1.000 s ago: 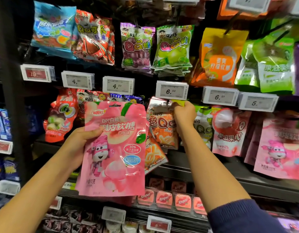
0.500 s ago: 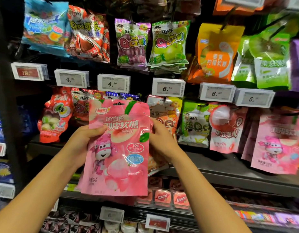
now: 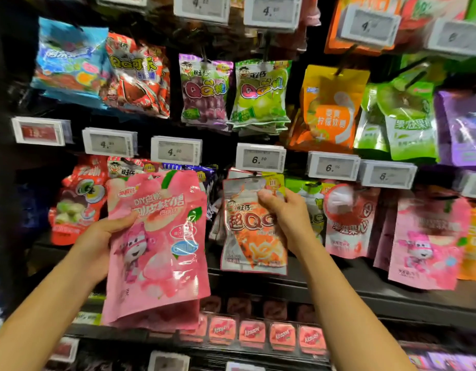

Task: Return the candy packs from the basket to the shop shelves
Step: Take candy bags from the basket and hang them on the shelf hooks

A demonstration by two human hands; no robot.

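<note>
Pink peach candy pack [image 3: 162,245] at 8 o'clock, gripped at its left edge by left hand [image 3: 97,236]. Right hand [image 3: 285,212] pinches top corner of orange QQ candy pack [image 3: 250,231], centre frame, under 6.50 price tag [image 3: 260,158].

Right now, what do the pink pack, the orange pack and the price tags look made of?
Pink pack: glossy plastic film, judging by glare and creases. Orange pack: shiny film, possibly foil-backed, with a silvery border. Price tags: rigid white plastic frames around grey screens, probably electronic labels.
</note>
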